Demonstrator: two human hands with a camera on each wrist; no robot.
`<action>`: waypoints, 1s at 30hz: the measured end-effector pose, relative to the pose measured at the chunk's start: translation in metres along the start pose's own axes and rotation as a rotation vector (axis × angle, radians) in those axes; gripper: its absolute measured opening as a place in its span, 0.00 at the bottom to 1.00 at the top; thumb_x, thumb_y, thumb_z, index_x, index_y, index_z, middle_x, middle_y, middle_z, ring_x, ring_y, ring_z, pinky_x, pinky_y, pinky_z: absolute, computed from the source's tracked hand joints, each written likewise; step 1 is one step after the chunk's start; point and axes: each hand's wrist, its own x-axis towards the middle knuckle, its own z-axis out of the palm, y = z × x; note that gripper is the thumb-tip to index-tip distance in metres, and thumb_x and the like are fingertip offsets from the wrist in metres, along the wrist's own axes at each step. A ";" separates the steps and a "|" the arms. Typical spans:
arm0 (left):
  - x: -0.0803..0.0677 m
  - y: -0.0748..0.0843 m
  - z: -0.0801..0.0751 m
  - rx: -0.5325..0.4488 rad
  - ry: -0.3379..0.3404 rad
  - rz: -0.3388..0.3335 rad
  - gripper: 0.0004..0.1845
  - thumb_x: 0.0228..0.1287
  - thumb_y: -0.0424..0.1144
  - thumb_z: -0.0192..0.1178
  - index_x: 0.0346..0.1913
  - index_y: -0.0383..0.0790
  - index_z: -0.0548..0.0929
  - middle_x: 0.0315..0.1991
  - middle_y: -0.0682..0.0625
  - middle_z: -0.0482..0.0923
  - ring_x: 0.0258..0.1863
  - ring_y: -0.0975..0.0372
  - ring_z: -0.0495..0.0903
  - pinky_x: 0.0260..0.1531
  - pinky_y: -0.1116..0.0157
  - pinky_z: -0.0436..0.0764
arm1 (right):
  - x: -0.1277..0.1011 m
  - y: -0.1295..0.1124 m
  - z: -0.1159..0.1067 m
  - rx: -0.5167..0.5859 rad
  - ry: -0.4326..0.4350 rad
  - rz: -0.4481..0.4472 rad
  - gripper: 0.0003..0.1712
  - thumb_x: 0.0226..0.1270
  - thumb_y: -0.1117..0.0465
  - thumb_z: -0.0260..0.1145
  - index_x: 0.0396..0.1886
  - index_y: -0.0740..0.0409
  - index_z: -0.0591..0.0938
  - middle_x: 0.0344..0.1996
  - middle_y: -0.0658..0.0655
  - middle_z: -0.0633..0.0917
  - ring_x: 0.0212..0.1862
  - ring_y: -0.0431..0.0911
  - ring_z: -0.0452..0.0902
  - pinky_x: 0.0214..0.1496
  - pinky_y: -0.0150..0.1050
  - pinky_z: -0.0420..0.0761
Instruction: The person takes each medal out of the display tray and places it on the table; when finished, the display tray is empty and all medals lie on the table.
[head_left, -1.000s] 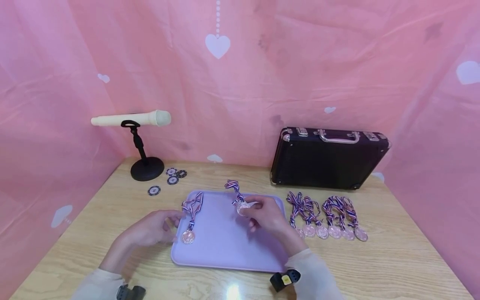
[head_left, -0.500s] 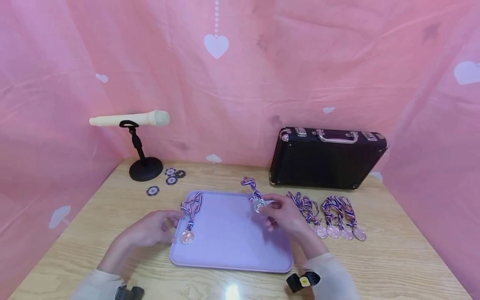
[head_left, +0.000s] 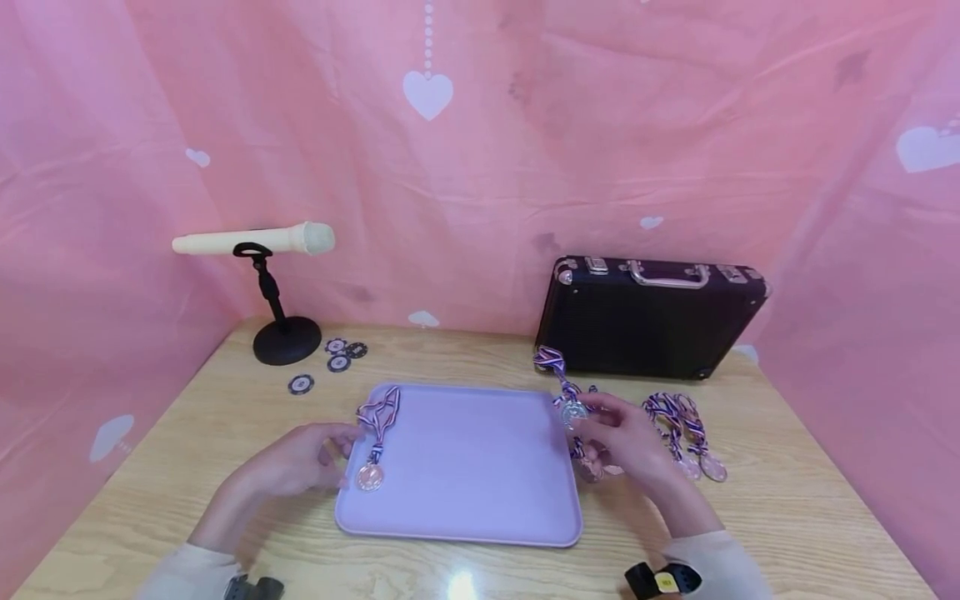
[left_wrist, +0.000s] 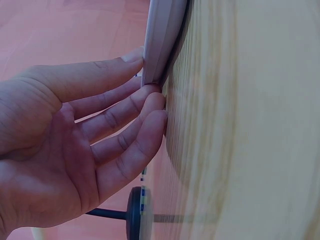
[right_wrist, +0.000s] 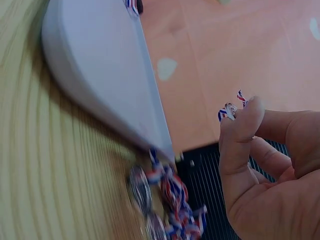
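My right hand pinches a silver-coloured medal between thumb and fingers, raised above the tray's right edge. Its striped red, white and blue ribbon stands up past the fingertips; in the right wrist view the fingers hide most of the medal. My left hand holds the left rim of the lilac tray, thumb on the rim and bent fingers against its edge. Another medal with its ribbon lies along the tray's left side. More ribboned medals lie right of the tray, partly behind my right hand.
A black case with a metal handle stands at the back right. On the back left are a white microphone on a black stand and several poker chips. Pink cloth hangs behind the wooden table.
My right hand has carried the pinched medal rightwards, from over the tray to its right edge, now covering part of the medal row. The left hand stays at the tray's left rim.
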 end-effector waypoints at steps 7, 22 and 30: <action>0.000 -0.002 0.000 0.003 -0.004 0.023 0.35 0.57 0.30 0.76 0.70 0.37 0.80 0.49 0.45 0.81 0.38 0.58 0.80 0.35 0.63 0.82 | -0.007 0.009 -0.029 -0.013 0.040 -0.025 0.33 0.75 0.66 0.66 0.76 0.68 0.69 0.28 0.50 0.83 0.23 0.40 0.77 0.26 0.34 0.82; 0.000 -0.003 0.001 0.005 -0.008 0.007 0.35 0.57 0.30 0.76 0.70 0.38 0.80 0.48 0.46 0.81 0.39 0.58 0.79 0.35 0.64 0.82 | -0.035 0.042 -0.106 0.066 0.151 -0.013 0.21 0.76 0.66 0.66 0.47 0.27 0.82 0.28 0.45 0.86 0.23 0.37 0.76 0.23 0.30 0.79; 0.000 -0.003 0.001 -0.008 -0.007 -0.002 0.36 0.57 0.30 0.77 0.70 0.39 0.80 0.49 0.45 0.81 0.38 0.57 0.80 0.35 0.63 0.82 | -0.044 0.060 -0.141 0.036 0.191 -0.021 0.24 0.78 0.65 0.65 0.44 0.21 0.83 0.26 0.43 0.85 0.22 0.35 0.75 0.21 0.29 0.76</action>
